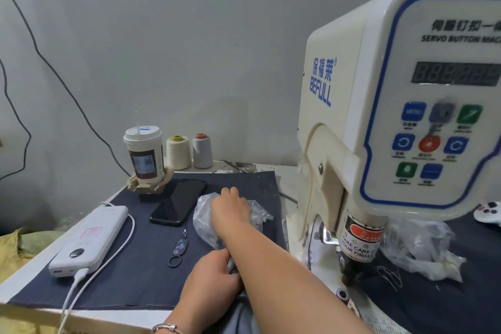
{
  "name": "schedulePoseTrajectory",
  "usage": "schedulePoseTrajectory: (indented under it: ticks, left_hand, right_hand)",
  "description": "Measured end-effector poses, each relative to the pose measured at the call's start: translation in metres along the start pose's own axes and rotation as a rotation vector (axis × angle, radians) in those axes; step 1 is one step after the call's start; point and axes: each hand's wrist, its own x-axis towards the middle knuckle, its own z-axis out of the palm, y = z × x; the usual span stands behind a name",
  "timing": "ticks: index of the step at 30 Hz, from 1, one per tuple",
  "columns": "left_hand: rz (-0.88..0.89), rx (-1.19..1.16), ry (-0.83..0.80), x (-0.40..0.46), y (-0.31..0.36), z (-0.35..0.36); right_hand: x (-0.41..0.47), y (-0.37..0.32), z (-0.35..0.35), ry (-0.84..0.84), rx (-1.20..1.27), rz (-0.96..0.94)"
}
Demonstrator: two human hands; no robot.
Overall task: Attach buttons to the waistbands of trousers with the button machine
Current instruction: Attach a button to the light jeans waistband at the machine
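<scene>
the cream button machine (379,122) reads "befull" in blue on its side, "servo button mac…" above a digital display, and a black label on its head says "take care … your finger". the right hand (230,205) reaches across into a crumpled clear plastic bag (206,217) left of the machine, its fingertips hidden, so its grip cannot be told. the left hand (214,271) pinches grey trousers fabric (241,312) at the table's near edge, under the right forearm.
</scene>
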Motion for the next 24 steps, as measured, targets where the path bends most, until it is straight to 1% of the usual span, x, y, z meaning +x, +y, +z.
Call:
schedulePoseTrajectory:
  ticks: [9,19,24]
  left_hand:
    - [0.043,0.012,0.015,-0.0002,0.0,0.0005]
    - [0.063,0.031,0.002,-0.0004,-0.0003,0.0017]
    - [0.051,0.025,-0.004,-0.0017,0.0003,0.0012]
  right_hand:
    - [0.0001,0.0018,0.0025,0.036,0.021,-0.008]
    - [-0.0035,0.0013,0.0004,0.044,-0.034,-0.04]
    - [-0.0071,0.0001,-0.0043,0.109,-0.026,-0.072]
